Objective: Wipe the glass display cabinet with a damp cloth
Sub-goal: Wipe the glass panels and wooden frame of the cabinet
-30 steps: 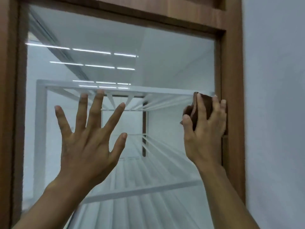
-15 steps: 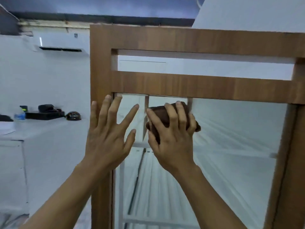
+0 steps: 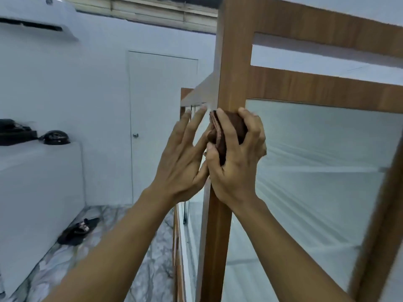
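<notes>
The wood-framed glass display cabinet [image 3: 234,68] fills the right half of the head view, its front glass pane [image 3: 316,162] reflecting white. My right hand [image 3: 236,164] grips a bunched brown cloth [image 3: 232,127] against the cabinet's left corner post, at the upper left corner of the pane. My left hand [image 3: 183,153] is just left of it, fingers straight and spread, lying along the cabinet's side glass next to the post. Its thumb touches my right hand.
A white counter [image 3: 41,171] stands at the left with a black round object [image 3: 55,137] and other dark items on it. A white door [image 3: 162,118] is behind. Dark sandals [image 3: 78,231] lie on the marbled floor.
The view swung left along the cabinet. My right hand carried the cloth from the pane's right edge across to the left corner post. My left hand moved from the front glass round to the side.
</notes>
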`<action>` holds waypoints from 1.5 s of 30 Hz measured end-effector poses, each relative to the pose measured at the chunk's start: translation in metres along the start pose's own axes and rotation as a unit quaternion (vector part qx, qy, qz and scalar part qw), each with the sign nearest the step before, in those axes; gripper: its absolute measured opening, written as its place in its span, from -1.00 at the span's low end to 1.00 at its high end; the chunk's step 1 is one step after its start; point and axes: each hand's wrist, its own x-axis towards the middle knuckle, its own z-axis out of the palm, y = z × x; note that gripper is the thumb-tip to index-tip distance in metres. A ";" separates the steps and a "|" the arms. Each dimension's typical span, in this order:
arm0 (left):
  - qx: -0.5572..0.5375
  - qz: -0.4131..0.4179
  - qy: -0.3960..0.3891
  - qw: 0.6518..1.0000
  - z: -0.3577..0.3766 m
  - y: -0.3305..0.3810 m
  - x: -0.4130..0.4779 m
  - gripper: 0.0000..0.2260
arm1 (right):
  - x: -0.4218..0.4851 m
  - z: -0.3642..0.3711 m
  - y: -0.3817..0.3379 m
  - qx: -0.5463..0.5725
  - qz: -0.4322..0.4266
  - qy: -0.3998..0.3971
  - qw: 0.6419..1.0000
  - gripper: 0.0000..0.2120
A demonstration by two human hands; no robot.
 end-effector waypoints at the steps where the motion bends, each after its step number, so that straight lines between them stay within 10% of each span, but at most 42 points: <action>1: -0.035 0.014 -0.001 0.999 0.003 -0.003 0.001 -0.49 | 0.000 0.000 -0.001 -0.010 0.002 0.000 1.000 -0.48; 9: -0.325 0.076 0.031 0.942 0.041 -0.021 0.017 -0.45 | 0.008 0.005 -0.007 -0.069 0.000 0.028 0.997 -0.46; 24: -0.397 0.193 0.196 0.876 0.110 -0.059 0.069 -0.43 | 0.005 0.024 -0.028 -0.226 0.022 0.097 0.969 -0.42; 35: -0.447 0.164 0.198 0.857 0.152 -0.102 0.084 -0.53 | 0.008 0.068 -0.043 -0.741 0.034 0.114 0.660 -0.49; 45: -0.434 0.137 0.210 0.865 0.220 -0.168 0.096 -0.55 | 0.029 0.143 0.018 -0.834 0.040 0.058 0.547 -0.57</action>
